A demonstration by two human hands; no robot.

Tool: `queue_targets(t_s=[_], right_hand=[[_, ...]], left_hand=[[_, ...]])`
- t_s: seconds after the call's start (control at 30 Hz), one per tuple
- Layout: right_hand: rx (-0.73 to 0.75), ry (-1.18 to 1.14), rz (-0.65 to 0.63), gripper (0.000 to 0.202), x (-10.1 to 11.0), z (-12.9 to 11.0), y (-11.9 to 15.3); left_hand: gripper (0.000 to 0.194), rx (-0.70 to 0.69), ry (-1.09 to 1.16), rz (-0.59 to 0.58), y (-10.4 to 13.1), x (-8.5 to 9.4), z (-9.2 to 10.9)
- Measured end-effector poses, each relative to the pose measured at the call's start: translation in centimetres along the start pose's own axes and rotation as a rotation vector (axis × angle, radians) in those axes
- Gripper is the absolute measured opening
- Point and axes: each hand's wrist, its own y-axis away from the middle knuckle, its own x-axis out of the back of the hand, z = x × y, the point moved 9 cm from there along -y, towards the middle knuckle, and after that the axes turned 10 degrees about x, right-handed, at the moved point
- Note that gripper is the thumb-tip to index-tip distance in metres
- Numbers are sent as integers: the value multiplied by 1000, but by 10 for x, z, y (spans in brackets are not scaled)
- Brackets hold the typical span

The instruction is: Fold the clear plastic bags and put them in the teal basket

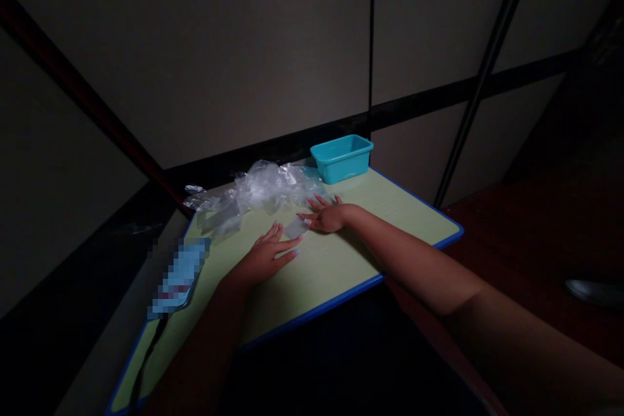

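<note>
i'm seeing spread fingers (287, 245): left hand (263, 256) empty, right hand (332, 217) touching the plastic piece (294, 228), grip unclear. it's looking light, limp; i'm favouring its edge.

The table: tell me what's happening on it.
A person has both hands over the table, fingers spread. The right hand touches a small translucent piece; the left hand is beside it, contact unclear. Crumpled clear plastic lies behind them, next to a turquoise tub. A blurred-out light-blue item lies at the left.
</note>
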Motion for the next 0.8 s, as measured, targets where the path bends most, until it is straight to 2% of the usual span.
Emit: queue_targets(t_s=[0.13, 0.3, 0.5, 0.8], right_hand=[[100, -47, -27, 52, 4, -18, 7], [158, -46, -72, 48, -5, -30, 5], [162, -20, 60, 49, -6, -29, -11], [83, 15, 139, 53, -5, -12, -25]], left_hand=[[48, -3, -2, 7, 0, 0, -1], [48, 3, 3, 2, -1, -2, -3], [48, -4, 14, 14, -2, -2, -4], [49, 16, -2, -1, -1, -1, -1]])
